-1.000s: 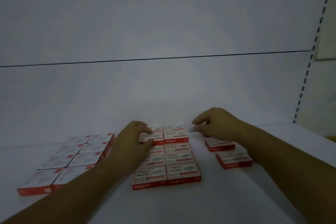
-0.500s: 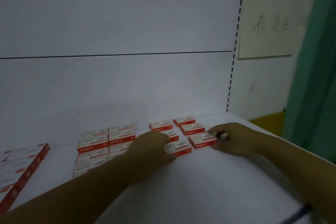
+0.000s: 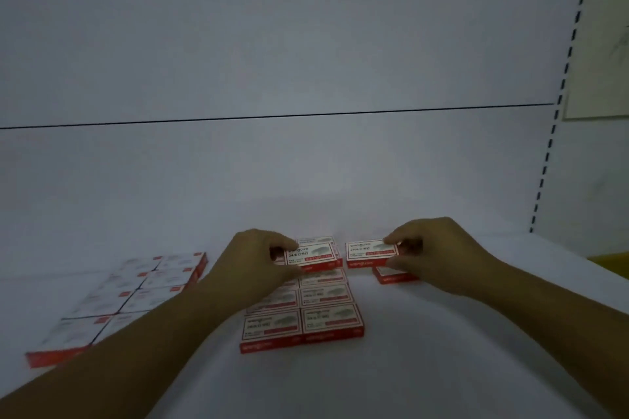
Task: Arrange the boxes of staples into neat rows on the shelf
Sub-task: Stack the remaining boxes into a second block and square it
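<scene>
Where legible, box (image 3: 311, 253) label "24/6"

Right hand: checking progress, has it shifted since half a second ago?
Yes. The right hand has come leftward toward the two-column block of staple boxes, its grip now carrying one staple box beside the block's far corner.

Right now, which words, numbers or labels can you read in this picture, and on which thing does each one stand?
"24/6": on the top of the staple box pinched by the left hand.
"24/6": on the front left box of the middle block.
Red brand line and small print on the box in the right hand: too blurred.
Left block of boxes: unreadable.
Handwriting on the wall paper: cut off, unreadable.
</scene>
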### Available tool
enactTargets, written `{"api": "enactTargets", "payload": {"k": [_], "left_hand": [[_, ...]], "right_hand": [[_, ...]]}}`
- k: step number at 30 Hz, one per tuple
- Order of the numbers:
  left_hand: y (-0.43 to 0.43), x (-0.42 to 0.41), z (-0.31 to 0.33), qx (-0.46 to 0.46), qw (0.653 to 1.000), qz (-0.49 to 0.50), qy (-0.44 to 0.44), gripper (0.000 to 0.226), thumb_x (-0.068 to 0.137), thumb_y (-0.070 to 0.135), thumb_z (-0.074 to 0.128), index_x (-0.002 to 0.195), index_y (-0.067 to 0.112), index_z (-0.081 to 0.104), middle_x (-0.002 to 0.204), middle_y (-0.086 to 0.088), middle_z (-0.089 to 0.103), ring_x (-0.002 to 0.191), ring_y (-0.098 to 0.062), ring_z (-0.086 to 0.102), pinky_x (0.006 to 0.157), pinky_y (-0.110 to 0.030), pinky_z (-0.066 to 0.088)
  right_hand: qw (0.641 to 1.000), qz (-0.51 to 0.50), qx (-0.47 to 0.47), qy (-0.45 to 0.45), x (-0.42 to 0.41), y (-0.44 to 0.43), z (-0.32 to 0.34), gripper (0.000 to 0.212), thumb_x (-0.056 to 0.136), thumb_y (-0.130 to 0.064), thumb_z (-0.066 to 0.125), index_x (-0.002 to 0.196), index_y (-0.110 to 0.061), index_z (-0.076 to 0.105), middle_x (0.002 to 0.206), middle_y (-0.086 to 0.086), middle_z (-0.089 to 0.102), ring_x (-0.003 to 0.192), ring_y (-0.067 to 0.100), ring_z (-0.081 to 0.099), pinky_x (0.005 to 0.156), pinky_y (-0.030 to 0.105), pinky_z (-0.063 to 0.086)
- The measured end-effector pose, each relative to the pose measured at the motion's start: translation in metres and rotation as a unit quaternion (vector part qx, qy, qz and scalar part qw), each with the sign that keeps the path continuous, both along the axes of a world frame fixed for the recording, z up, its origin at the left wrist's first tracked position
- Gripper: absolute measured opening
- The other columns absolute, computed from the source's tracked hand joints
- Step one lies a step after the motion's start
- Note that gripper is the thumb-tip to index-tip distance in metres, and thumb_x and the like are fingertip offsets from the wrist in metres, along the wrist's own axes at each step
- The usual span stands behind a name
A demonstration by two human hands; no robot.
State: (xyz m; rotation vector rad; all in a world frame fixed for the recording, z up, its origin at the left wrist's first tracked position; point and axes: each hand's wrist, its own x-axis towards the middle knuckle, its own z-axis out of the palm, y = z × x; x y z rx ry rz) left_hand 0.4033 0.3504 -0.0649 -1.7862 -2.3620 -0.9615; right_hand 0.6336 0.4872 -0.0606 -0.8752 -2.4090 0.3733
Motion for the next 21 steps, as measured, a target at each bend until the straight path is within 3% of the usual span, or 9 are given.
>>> {"api": "enactTargets", "payload": {"k": [5,10,15,19,21], "left_hand": [[-0.032,-0.026,-0.023,-0.002,0.993,0.076,-0.088,0.025,0.067,0.035,0.079,0.09,0.034,0.069,0.077,0.028,0.058,0.067,0.015,0.058,0.048,-0.002,0.04],[-0.029,-0.029,-0.037,0.006,0.984,0.101,-0.143,0.016,0.068,0.031,0.078,0.074,0.036,0.065,0.082,0.019,0.061,0.074,-0.002,0.064,0.061,-0.019,0.056],[-0.025,-0.031,-0.038,0.01,0.983,0.106,-0.147,0.015,0.067,0.032,0.079,0.073,0.036,0.066,0.084,0.017,0.065,0.073,-0.002,0.065,0.059,-0.021,0.057],[-0.023,-0.034,-0.039,0.024,0.981,0.127,-0.145,0.019,0.067,0.03,0.079,0.072,0.036,0.062,0.079,0.016,0.062,0.069,-0.001,0.062,0.051,-0.012,0.048],[-0.022,-0.035,-0.04,0.025,0.981,0.125,-0.144,0.021,0.067,0.028,0.079,0.074,0.035,0.061,0.082,0.016,0.062,0.072,-0.002,0.062,0.054,-0.013,0.048]], "right_hand": [[0.998,0.05,-0.019,-0.036,-0.052,-0.015,-0.015,0.034,0.072,-0.041,0.074,0.103,-0.028,0.069,0.076,-0.021,0.059,0.069,-0.004,0.058,0.063,0.01,0.044],[0.997,0.051,-0.011,-0.054,-0.068,-0.013,-0.036,0.034,0.081,-0.044,0.063,0.113,-0.031,0.061,0.113,-0.011,0.062,0.084,-0.002,0.054,0.079,0.015,0.045],[0.997,0.048,-0.012,-0.055,-0.068,-0.01,-0.042,0.039,0.083,-0.05,0.057,0.12,-0.038,0.057,0.112,-0.015,0.067,0.069,-0.011,0.05,0.077,0.009,0.036],[0.996,0.049,0.004,-0.074,-0.069,-0.01,-0.041,0.042,0.085,-0.053,0.052,0.124,-0.038,0.052,0.115,-0.014,0.066,0.091,-0.003,0.059,0.087,0.015,0.04],[0.995,0.054,0.01,-0.087,-0.069,-0.011,-0.04,0.043,0.086,-0.053,0.05,0.126,-0.037,0.05,0.116,-0.013,0.065,0.096,0.0,0.06,0.088,0.016,0.041]]}}
